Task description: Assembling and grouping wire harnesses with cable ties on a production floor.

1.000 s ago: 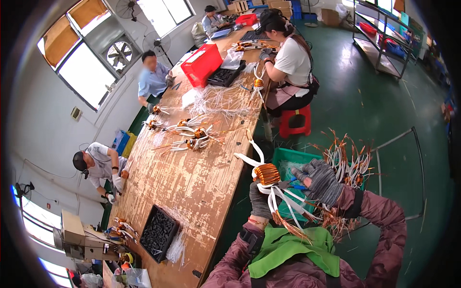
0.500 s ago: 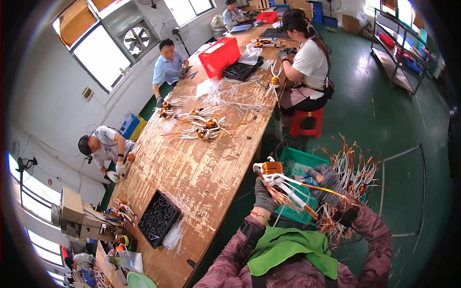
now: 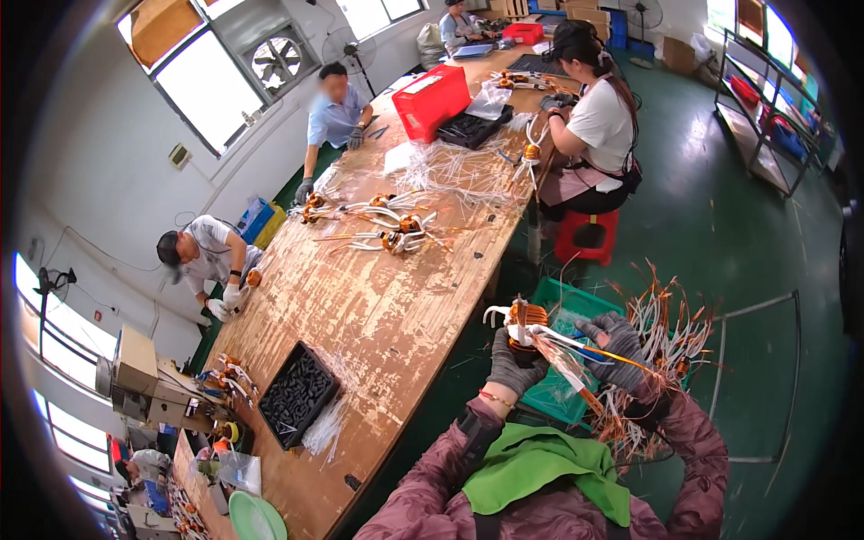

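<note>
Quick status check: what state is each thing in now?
Copper coil: held, leads spread
Left hand: closed around coil
Blue-handled tool: gripped, tip unclear
Right hand: closed around tool
Teal crate: open, pale scraps inside
Black tray: open, filled with black pieces
Red stool: occupied

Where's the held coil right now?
The coil is right of centre in the head view, in the left hand, between the table and the right hand.

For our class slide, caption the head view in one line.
A gloved left hand grips a copper coil beside a long wooden table, the right hand holding a blue-handled tool.
</note>
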{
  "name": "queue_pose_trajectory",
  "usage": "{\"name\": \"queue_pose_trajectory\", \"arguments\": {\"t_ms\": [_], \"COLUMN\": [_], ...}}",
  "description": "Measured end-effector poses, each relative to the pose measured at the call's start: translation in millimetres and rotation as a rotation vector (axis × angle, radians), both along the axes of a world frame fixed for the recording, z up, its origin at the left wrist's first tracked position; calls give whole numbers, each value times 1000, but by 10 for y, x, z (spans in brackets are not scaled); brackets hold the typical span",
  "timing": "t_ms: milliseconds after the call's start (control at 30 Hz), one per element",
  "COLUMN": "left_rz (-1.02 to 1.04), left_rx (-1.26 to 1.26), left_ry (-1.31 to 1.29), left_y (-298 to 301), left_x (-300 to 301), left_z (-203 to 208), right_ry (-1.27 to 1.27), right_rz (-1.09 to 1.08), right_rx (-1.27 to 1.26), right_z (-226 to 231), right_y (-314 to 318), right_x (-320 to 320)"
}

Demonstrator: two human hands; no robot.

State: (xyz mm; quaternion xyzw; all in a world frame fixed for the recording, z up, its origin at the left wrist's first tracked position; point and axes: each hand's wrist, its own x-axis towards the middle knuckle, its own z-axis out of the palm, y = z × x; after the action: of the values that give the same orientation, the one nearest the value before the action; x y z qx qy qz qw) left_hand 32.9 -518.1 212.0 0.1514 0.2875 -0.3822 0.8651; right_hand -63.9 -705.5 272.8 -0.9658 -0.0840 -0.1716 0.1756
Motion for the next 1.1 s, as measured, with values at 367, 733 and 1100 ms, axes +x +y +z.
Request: {"name": "queue_pose_trajectory", "arguments": {"t_ms": [367,733,1100], "left_rz": [-19,-45,366], "left_rx": [-257,370,748], "left_ry": [67,-787,-352], "left_y": [-173,-39,1831], "left_x": [-58,218,1828], "left_z": [-165,558,-573], "right_ry": [-108,331,786], "right_rz": [109,-75,-665], "right_rx": [109,528,871], "right_z": [-247,-1511,-2803], "right_y": [-83,-505,-143], "right_x": [-33,-763,-966]}}
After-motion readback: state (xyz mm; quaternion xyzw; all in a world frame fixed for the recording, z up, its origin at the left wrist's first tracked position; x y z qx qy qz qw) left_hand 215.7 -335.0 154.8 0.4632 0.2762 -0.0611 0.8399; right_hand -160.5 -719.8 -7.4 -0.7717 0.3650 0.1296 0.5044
